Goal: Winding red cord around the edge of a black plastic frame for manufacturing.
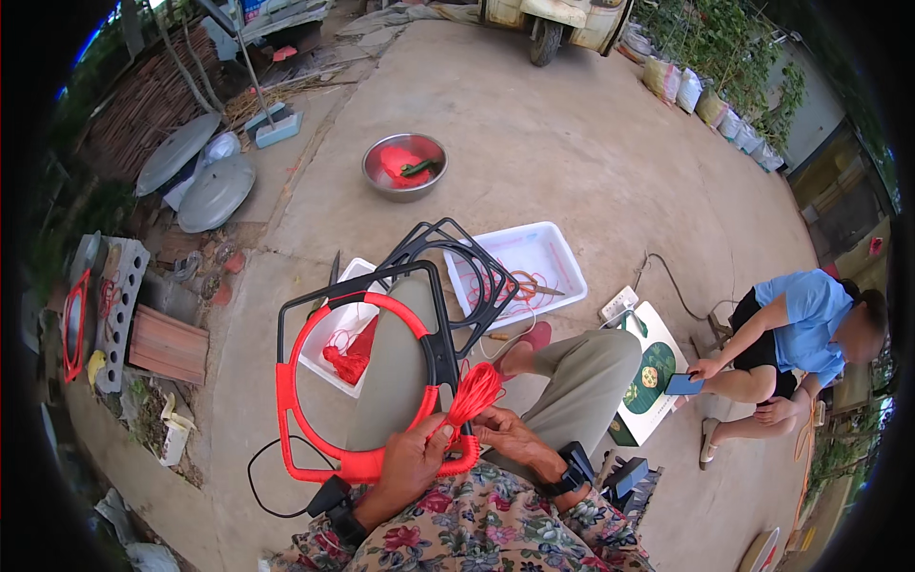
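Observation:
Across my lap lies a black frame (pixel 436 286) with a round ring inside it. Red cord wraps most of the ring (pixel 297 370) and the frame's lower left part and lower edge. My left hand (pixel 412 462) is closed at the lower right corner, thumb up against the red cord. A loose bundle of red cord (pixel 476 391) rises between my hands. My right hand (pixel 518 440) is closed on the cord beside the wrapped corner, its fingertips partly hidden. Ahead, more bare black frames (pixel 505 310) lean over a white tray (pixel 562 250).
A white box (pixel 319 367) with red cord stands beyond the frame. Orange-handled scissors (pixel 534 286) lie in the tray. A metal bowl (pixel 404 191) sits farther off. At right are a power strip (pixel 620 303), a carton (pixel 658 367) and a seated person (pixel 805 324) holding a phone.

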### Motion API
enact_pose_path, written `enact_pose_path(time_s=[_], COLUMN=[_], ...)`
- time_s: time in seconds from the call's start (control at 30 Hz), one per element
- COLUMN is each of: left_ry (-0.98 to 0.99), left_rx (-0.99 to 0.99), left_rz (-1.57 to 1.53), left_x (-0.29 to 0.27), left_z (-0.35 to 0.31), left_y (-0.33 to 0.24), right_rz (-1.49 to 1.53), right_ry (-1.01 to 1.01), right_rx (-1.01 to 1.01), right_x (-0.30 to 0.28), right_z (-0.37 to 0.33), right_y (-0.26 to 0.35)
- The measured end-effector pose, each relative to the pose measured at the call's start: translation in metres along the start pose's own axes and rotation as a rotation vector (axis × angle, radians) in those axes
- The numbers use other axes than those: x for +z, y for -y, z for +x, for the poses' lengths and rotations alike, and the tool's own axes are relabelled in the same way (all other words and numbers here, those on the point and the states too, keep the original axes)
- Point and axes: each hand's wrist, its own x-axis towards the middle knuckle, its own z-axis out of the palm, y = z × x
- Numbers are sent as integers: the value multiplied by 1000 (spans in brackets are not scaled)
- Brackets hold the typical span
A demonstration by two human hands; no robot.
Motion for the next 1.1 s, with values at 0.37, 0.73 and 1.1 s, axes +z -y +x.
enact_pose_path(time_s=[0.37, 0.73, 1.1], left_ry=[-16, 289, 627], left_rx=[18, -436, -786], left_rz=[253, -588, -700], left_x=[-18, -22, -26], left_z=[-3, 11, 39], left_y=[-24, -19, -45], right_rz=[585, -403, 789], right_ry=[123, -394, -442], right_rx=[-48, -341, -442], right_x=[37, 17, 9], right_z=[7, -4, 0], right_y=[5, 51, 82])
